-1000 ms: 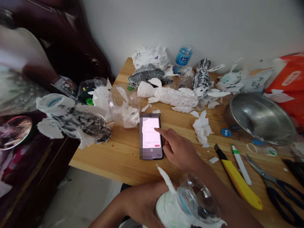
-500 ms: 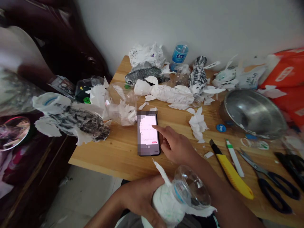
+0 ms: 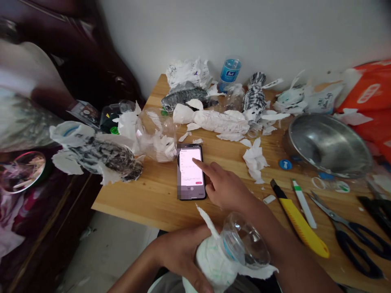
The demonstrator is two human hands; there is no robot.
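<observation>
white paper covered the bottle [image 3: 216,262] in the left hand [image 3: 183,254], whose fingers were bent firmly round its side; a clear, cup-like plastic piece [image 3: 256,240] sat at the neck, to the right of them. the right hand [image 3: 226,185] had its index finger stretched out and the others curled, gripping nothing that showed. its fingertip was at the lit screen of the smartphone [image 3: 194,175], which lay on the table [image 3: 143,203] beyond the left fingers; whether skin met glass could not be told.

a light, brief touch with that one pad would probably have served best, the curled fingers held off the phone's edge so as not to nudge it or press twice. the left fingers needed just enough pressure to steady the bottle without denting it or tearing the loose paper strip [image 3: 207,221] rising beside them. right of the pointing fingers lay crumpled paper [image 3: 255,158], and farther right, past the forearm, a yellow utility knife [image 3: 301,224] and scissors [image 3: 334,215], both worth keeping that arm clear of.
</observation>
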